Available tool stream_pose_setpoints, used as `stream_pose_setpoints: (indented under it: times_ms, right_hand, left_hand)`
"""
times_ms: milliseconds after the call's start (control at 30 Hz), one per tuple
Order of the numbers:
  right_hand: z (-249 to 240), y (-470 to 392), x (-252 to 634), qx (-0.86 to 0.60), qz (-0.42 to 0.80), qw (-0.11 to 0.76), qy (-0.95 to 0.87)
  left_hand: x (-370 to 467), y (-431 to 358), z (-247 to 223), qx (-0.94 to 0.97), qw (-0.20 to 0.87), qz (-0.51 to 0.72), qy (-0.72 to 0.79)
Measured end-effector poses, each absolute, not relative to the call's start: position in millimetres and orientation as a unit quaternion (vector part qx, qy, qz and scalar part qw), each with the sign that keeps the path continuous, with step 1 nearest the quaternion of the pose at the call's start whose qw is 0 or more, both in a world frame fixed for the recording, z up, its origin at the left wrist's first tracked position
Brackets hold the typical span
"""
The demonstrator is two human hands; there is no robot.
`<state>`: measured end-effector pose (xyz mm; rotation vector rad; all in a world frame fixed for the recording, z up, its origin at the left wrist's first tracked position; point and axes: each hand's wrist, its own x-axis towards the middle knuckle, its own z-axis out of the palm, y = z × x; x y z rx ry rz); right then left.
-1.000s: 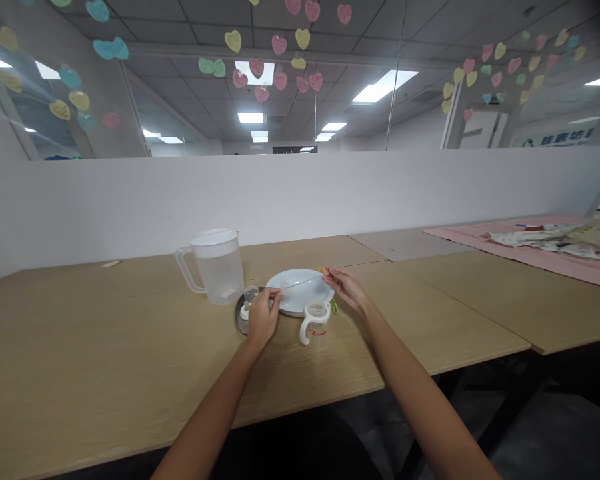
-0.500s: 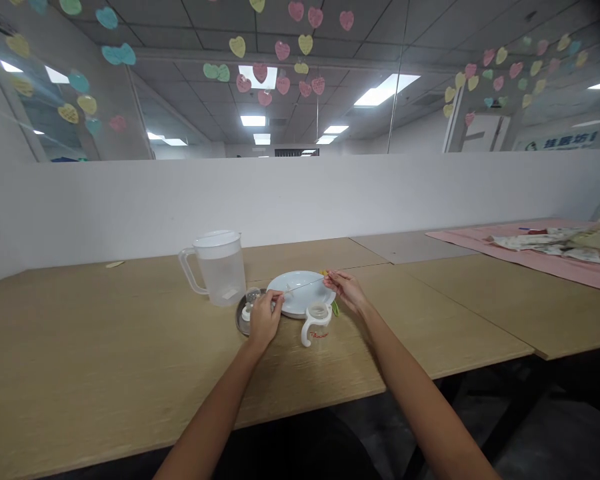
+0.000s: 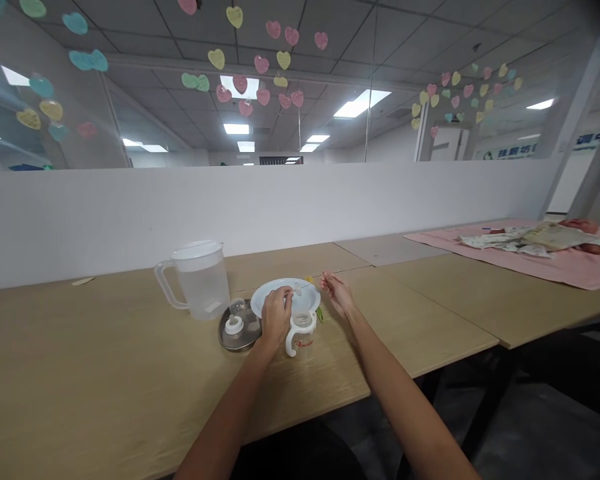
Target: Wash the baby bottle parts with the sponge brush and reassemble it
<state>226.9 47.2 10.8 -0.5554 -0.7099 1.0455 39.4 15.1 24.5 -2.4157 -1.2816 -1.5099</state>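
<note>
My left hand (image 3: 276, 315) is closed in a pinch over the left part of the white plate (image 3: 261, 293). A thin, pale, stick-like piece (image 3: 305, 287) runs from its fingertips towards my right hand (image 3: 336, 293), whose fingers are pinched at the plate's right side. Whether the right fingers grip the thin piece's far end is too small to tell. Just in front of the plate stands a clear feeding bottle (image 3: 304, 339) with a white handle and red lettering. Left of my left hand, a round metal tray (image 3: 250, 330) holds a white bottle teat ring (image 3: 234, 325) and a clear cap (image 3: 237, 307).
A translucent lidded jug (image 3: 203, 283) stands behind the tray on the left. Something green (image 3: 320, 313) and something yellow lie by the plate's right edge. At the far right, a doll in pale clothes (image 3: 555, 238) lies on a pink cloth (image 3: 560, 270).
The view has turned to the right. My left hand has moved in over the plate, nearer the bottle, uncovering the metal tray. Less of the thin piece shows between my hands.
</note>
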Motion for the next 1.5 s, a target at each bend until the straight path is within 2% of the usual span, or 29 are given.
stream_pose_setpoints:
  times_ms: [467,867,1333,1500]
  right_hand:
    - [22,41,210,-0.291,0.474,0.732,-0.393]
    - [22,38,194,-0.354,0.431,0.657,-0.508]
    - [28,29,182,-0.346,0.445,0.624,-0.541]
    - [31,27,186,-0.291,0.500,0.635,-0.512]
  left_hand:
    - [30,11,17,-0.758,-0.004,-0.488,-0.434]
    - [32,10,17,-0.766,-0.016,-0.473,-0.435]
    - [31,4,21,-0.780,0.017,-0.460,-0.425]
    - [30,2,21,-0.781,0.000,-0.467,-0.416]
